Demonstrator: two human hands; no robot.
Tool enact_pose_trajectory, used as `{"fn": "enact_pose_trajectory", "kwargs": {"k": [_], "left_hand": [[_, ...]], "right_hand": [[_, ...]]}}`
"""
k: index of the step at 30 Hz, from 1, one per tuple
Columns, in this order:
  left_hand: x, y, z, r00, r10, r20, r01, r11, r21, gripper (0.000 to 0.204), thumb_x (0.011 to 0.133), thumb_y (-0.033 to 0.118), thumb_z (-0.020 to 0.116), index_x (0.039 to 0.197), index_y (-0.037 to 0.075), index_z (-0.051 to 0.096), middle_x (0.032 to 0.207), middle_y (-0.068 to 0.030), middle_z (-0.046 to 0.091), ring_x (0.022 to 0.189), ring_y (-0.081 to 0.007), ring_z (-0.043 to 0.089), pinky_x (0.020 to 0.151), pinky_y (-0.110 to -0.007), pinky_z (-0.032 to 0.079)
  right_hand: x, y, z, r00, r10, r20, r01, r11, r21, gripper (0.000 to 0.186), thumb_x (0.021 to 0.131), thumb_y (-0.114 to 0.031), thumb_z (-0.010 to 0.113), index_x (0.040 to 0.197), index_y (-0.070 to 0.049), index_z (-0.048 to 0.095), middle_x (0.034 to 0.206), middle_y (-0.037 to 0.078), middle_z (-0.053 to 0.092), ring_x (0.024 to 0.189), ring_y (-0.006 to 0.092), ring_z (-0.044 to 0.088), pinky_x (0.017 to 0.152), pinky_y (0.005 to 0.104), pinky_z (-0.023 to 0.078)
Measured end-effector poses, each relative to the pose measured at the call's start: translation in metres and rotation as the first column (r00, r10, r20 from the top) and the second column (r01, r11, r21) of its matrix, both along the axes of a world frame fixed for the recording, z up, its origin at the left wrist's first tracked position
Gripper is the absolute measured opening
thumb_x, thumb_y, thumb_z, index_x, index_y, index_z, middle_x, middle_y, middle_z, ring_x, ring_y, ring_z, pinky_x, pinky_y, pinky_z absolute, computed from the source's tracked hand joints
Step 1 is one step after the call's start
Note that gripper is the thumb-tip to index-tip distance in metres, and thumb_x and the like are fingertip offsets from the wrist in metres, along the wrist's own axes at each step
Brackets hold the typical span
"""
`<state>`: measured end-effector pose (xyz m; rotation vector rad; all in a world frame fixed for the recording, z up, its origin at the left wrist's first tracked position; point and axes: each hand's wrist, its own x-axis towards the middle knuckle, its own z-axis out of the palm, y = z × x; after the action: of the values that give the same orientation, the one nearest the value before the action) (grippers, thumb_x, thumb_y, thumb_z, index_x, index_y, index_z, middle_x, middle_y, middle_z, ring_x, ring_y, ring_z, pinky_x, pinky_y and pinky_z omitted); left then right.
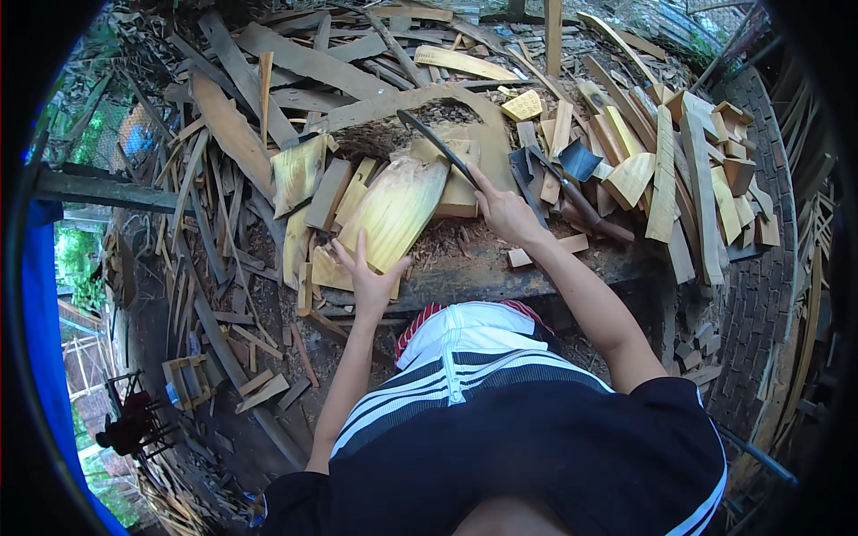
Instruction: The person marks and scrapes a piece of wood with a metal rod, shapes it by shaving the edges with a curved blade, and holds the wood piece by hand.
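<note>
A pale yellow piece of wood [399,210] with a ragged far end leans up on the work surface in front of me. My left hand [368,279] grips its near end, fingers spread along the left corner and thumb at the near edge. In my right hand [508,213] is the handle of a machete [435,143]. Its long dark blade slants up and left across the far right side of the yellow wood. Whether the edge touches the wood, I cannot tell. Behind the yellow wood sits a thick wooden block [460,198], partly covered.
Right of my right hand lies another tool with a dark curved metal head [579,161]. Cut wood pieces [666,174] are stacked at the right, long planks [308,70] at the back. A wooden beam [465,282] forms the near edge. Scraps [264,390] litter the ground at left.
</note>
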<state>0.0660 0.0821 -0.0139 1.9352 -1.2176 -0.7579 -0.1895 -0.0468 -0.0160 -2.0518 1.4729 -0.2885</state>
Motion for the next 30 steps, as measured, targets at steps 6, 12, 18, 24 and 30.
{"fn": "enact_pose_trajectory", "kwargs": {"k": [6, 12, 18, 24, 30], "left_hand": [[0.014, 0.004, -0.013, 0.816, -0.204, 0.542, 0.326, 0.935, -0.138, 0.085, 0.074, 0.014, 0.078, 0.147, 0.006, 0.036, 0.155, -0.0255, 0.013, 0.144, -0.0442, 0.018, 0.113, -0.047, 0.029], [0.036, -0.021, 0.004, 0.541, -0.231, 0.809, 0.426, 0.904, -0.026, 0.066, 0.059, 0.008, 0.072, 0.124, 0.020, 0.066, 0.124, 0.0020, 0.060, 0.107, -0.0247, 0.053, 0.099, -0.043, 0.040], [0.022, -0.054, 0.070, 0.538, -0.319, 0.781, 0.758, 0.589, -0.281, 0.058, 0.060, 0.006, 0.066, 0.117, 0.018, 0.069, 0.129, 0.0004, 0.063, 0.123, -0.0276, 0.053, 0.112, -0.053, 0.029], [0.000, -0.067, 0.101, 0.887, -0.413, 0.207, 0.459, 0.736, -0.497, 0.037, 0.083, 0.011, 0.075, 0.118, 0.002, 0.066, 0.105, -0.0165, 0.072, 0.088, -0.0185, 0.072, 0.075, -0.025, 0.055], [-0.006, -0.099, 0.126, 0.851, -0.516, 0.099, 0.524, 0.823, -0.218, 0.037, 0.082, 0.010, 0.075, 0.116, -0.001, 0.067, 0.098, -0.0105, 0.074, 0.085, -0.0094, 0.066, 0.075, -0.026, 0.052]], "right_hand": [[-0.002, -0.004, 0.000, 0.998, 0.017, 0.059, -0.016, 1.000, -0.008, 0.057, 0.101, -0.027, 0.041, 0.153, -0.024, 0.017, 0.076, 0.033, 0.063, 0.075, 0.0512, 0.062, 0.070, 0.0584, 0.048], [-0.004, -0.012, 0.000, 0.999, 0.021, 0.047, -0.024, 0.998, 0.050, 0.056, 0.101, -0.027, 0.039, 0.153, -0.023, 0.018, 0.087, 0.035, 0.063, 0.086, 0.0504, 0.062, 0.076, 0.0563, 0.047], [-0.017, -0.014, 0.019, 0.909, -0.085, 0.409, -0.027, 0.965, 0.260, 0.052, 0.101, -0.031, 0.042, 0.150, -0.018, 0.029, 0.127, 0.030, 0.055, 0.118, 0.0449, 0.054, 0.100, 0.0458, 0.041], [-0.026, -0.001, 0.016, 0.929, -0.091, 0.359, 0.044, 0.990, 0.138, 0.052, 0.102, -0.032, 0.041, 0.151, -0.022, 0.027, 0.121, 0.029, 0.059, 0.110, 0.0422, 0.059, 0.094, 0.0448, 0.045], [-0.031, -0.008, 0.034, 0.959, -0.072, 0.275, 0.049, 0.995, 0.089, 0.054, 0.101, -0.033, 0.042, 0.152, -0.026, 0.025, 0.109, 0.029, 0.061, 0.101, 0.0475, 0.059, 0.088, 0.0501, 0.047]]}}
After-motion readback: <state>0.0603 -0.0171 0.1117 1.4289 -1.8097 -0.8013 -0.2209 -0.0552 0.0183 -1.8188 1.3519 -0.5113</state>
